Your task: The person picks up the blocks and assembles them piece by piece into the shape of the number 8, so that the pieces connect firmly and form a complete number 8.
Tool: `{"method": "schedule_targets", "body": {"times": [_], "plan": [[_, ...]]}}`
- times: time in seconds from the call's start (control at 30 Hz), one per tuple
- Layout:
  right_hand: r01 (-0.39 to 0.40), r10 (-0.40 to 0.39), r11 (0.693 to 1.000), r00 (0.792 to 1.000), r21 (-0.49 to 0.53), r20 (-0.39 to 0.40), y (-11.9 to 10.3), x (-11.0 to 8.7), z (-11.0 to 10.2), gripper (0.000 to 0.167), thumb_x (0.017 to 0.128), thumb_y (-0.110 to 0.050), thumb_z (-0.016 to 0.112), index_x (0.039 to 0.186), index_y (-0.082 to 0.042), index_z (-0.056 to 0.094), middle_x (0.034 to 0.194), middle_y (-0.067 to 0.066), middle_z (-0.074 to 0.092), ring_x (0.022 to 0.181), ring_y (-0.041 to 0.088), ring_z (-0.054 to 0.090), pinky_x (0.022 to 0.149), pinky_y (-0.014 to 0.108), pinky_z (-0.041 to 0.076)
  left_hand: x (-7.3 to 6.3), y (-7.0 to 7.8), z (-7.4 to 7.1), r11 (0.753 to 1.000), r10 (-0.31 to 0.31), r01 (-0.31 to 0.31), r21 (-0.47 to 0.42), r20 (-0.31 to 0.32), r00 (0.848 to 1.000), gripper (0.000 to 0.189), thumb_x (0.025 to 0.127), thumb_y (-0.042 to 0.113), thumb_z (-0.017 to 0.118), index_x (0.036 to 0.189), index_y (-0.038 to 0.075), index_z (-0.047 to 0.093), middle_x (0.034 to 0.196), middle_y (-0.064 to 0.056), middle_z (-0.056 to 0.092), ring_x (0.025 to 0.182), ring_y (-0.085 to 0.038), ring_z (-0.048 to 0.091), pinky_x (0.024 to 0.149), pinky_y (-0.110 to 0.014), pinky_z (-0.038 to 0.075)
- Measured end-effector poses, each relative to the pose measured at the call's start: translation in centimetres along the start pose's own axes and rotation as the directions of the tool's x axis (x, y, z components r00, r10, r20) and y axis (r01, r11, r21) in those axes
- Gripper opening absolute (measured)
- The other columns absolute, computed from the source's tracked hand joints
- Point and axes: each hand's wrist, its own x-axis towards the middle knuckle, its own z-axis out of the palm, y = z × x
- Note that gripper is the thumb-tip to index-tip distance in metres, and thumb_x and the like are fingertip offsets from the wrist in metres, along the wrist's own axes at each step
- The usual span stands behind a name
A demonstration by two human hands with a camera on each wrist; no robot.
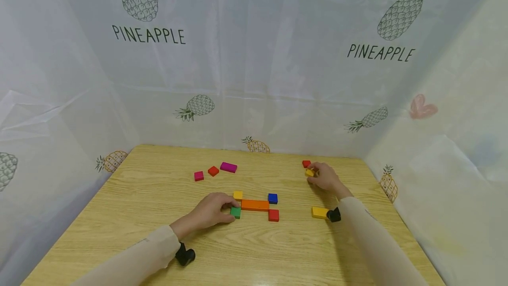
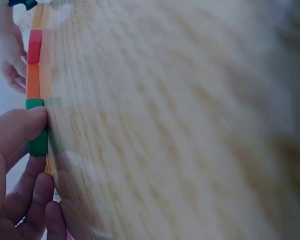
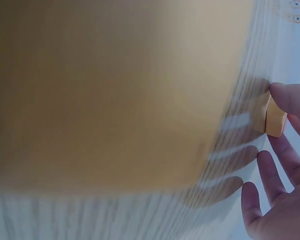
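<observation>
In the head view my left hand (image 1: 212, 211) pinches a small green block (image 1: 236, 212) between thumb and fingers. That block sits at the left end of a long orange block (image 1: 255, 205), with a yellow block (image 1: 237, 195) just behind it. At the orange block's right end are a blue block (image 1: 272, 198) and a red block (image 1: 274, 215). Farther right, my right hand (image 1: 325, 177) pinches a small yellow block (image 1: 309, 173), held at the tabletop in the right wrist view. Behind it lies another red block (image 1: 306, 163).
A longer yellow block (image 1: 319, 212) lies near the right forearm, partly behind a black wrist device (image 1: 334, 214). At the back left are a pink block (image 1: 199, 176), a red-orange block (image 1: 213, 171) and a purple block (image 1: 229, 167). Pineapple-printed sheeting (image 1: 254, 65) surrounds the wooden table (image 1: 158, 189).
</observation>
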Motion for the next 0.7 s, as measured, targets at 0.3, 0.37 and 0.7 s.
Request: {"method": "schedule_targets", "body": {"times": [0.3,0.37,0.7], "plan": [[0.035,-0.035,0.999,0.999,0.002,-0.005,-0.32,-0.23,-0.03,0.035,0.097,-0.008,0.075,0.130,0.001,0.067,0.118,0.022,0.068,0.102,0.036,0.062,0.093,0.057,0.052,-0.06,0.34,-0.18,1.000,-0.008,0.008,-0.006,0.009,1.000,0.029,0.091,0.020,0.086,0.119,0.017,0.079,0.107,0.007,0.074,0.088,-0.012,0.059,0.081,-0.029,0.050],[0.039,-0.039,0.999,0.999,-0.001,-0.003,-0.36,-0.25,-0.04,0.035,0.097,-0.007,0.075,0.130,0.002,0.067,0.118,0.022,0.068,0.103,0.036,0.062,0.094,0.057,0.052,-0.07,0.34,-0.17,1.000,-0.009,0.009,-0.006,0.008,1.000,0.029,0.091,0.020,0.086,0.119,0.017,0.079,0.107,0.007,0.074,0.088,-0.012,0.059,0.081,-0.030,0.051],[0.049,-0.050,0.999,0.999,-0.018,-0.015,-0.51,-0.56,0.02,0.034,0.097,-0.006,0.073,0.127,0.008,0.069,0.121,0.027,0.068,0.099,0.036,0.062,0.092,0.055,0.054,0.00,-0.11,0.06,1.000,-0.001,0.001,0.003,0.002,1.000,0.029,0.090,0.021,0.087,0.118,0.019,0.080,0.107,0.009,0.074,0.089,-0.010,0.060,0.082,-0.029,0.052]]}}
